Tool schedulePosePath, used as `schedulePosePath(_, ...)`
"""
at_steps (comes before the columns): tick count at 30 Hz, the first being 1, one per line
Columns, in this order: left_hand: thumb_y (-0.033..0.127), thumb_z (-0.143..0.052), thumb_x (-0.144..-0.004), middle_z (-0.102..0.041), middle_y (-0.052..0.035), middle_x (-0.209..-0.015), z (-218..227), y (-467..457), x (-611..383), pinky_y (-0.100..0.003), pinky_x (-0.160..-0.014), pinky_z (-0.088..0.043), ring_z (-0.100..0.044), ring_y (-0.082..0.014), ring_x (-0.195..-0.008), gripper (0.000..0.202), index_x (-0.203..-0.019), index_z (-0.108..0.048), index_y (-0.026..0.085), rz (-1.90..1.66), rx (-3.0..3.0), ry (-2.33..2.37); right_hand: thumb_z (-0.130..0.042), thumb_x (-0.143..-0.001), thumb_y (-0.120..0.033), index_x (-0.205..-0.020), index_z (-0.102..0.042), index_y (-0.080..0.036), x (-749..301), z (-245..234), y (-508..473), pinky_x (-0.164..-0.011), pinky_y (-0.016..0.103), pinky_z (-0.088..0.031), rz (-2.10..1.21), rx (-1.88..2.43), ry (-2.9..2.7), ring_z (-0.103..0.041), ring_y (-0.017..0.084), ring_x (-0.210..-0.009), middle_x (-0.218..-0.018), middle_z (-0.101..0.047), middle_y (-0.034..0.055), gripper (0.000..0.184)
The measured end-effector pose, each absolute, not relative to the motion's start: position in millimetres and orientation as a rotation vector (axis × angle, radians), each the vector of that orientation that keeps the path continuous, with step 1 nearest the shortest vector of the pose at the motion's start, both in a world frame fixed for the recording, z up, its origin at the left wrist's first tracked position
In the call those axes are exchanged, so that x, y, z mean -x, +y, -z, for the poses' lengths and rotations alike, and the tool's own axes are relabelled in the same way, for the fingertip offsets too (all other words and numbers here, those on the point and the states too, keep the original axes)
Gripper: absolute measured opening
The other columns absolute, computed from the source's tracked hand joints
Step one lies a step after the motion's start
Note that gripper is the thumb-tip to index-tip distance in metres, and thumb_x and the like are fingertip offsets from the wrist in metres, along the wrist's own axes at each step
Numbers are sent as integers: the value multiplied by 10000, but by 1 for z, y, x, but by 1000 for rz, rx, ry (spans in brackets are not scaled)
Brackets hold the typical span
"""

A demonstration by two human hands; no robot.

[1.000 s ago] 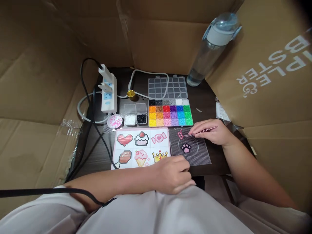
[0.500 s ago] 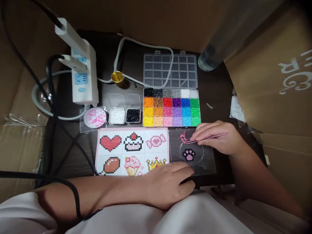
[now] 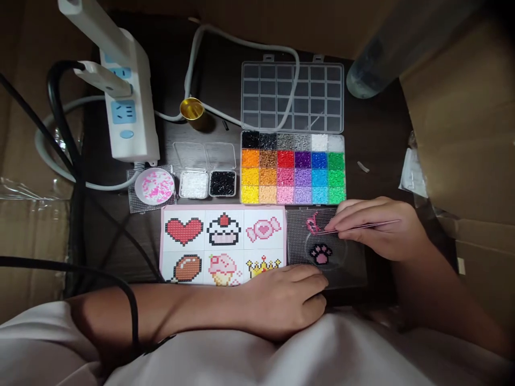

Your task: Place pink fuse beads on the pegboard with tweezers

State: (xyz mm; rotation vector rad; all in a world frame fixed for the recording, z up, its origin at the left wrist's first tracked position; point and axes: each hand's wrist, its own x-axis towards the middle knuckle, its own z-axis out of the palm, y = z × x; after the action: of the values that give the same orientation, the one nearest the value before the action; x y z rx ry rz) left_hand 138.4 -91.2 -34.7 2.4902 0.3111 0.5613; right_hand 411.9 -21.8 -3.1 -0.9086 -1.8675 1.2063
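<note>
My right hand (image 3: pixel 376 228) pinches thin pink tweezers (image 3: pixel 364 226). Their tip rests at a small group of pink beads (image 3: pixel 313 222) on a clear pegboard (image 3: pixel 298 238). A finished pink and black paw (image 3: pixel 321 253) sits lower on the same board. My left hand (image 3: pixel 287 300) lies at the table's near edge, fingers curled loosely, fingertips touching the pegboard's front edge. A pattern card (image 3: pixel 222 244) with a heart, cupcake, candy, drumstick, ice cream and crown lies to the left of the board.
A sorted box of coloured beads (image 3: pixel 292 169) with its open lid (image 3: pixel 292 96) stands behind the pegboard. Left of it are small tubs of white (image 3: pixel 193 184) and black beads (image 3: pixel 222 183), a pink dish (image 3: pixel 154 185), a power strip (image 3: pixel 123 96) with cables, a gold cap (image 3: pixel 192 109). Cardboard walls surround the table.
The view has moved closer and tilted down, so the bottle top has left the picture. Both hands stay in place; the tweezers remain at the pink beads.
</note>
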Motion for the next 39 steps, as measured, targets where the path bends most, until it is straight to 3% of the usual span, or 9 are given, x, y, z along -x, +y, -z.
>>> schedulePosePath(3, 160, -658, -1121, -785, -102, -1068, 37, -93, -140, -315, -761, -653, -746, -232, -1010, 256, -883, -750, 146, -620, -2498, 282, -896, -953, -116, -1089, -943, -303, -412, 4, -23, -814, 389, -720, -1191, 908, -1889, -880, 240, -805, -973, -925, 56, 236)
schedulePosePath(14, 171, -640, -1137, -787, -113, -1076, 39, -94, -141, -311, -829, -670, -745, -225, -1021, 285, -876, -753, 151, -663, -2517, 279, -877, -975, -136, -1137, -939, -359, -413, 4, -25, -782, 407, -732, -1158, 911, -1906, -878, 248, -779, -979, -925, 39, 283)
schedulePosePath(23, 148, -658, -1112, -804, -122, -1120, 31, -87, -137, -301, -906, -687, -754, -241, -1069, 236, -901, -761, 136, -693, -2514, 285, -893, -926, -72, -1060, -944, -292, -409, 2, -22, -776, 353, -725, -1154, 906, -1881, -882, 233, -780, -953, -924, 61, 262)
schedulePosePath(39, 142, -620, -1125, -804, -114, -1101, 33, -87, -138, -304, -899, -679, -753, -239, -1045, 270, -895, -761, 143, -693, -2509, 279, -880, -938, -78, -1083, -943, -298, -408, 2, -22, -768, 357, -726, -1150, 909, -1893, -879, 236, -765, -955, -924, 57, 271)
